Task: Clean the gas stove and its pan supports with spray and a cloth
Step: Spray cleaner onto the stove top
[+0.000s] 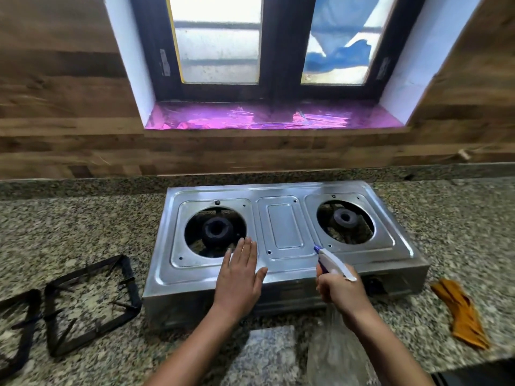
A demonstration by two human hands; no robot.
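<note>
A steel two-burner gas stove (284,227) stands on the granite counter with both burners bare. My left hand (241,274) lies flat, fingers straight, on the stove's front left part beside the left burner (216,231). My right hand (338,291) grips a clear spray bottle (333,349) by its white and blue trigger head (333,260), nozzle pointing over the stove's middle. Two black square pan supports (92,305) lie on the counter left of the stove. An orange cloth (459,310) lies to the right.
The granite counter (459,218) runs to both sides. A wood-panelled wall rises behind the stove. A window with a pink foil-covered sill (273,117) sits above it. The second pan support (19,330) reaches the left frame edge.
</note>
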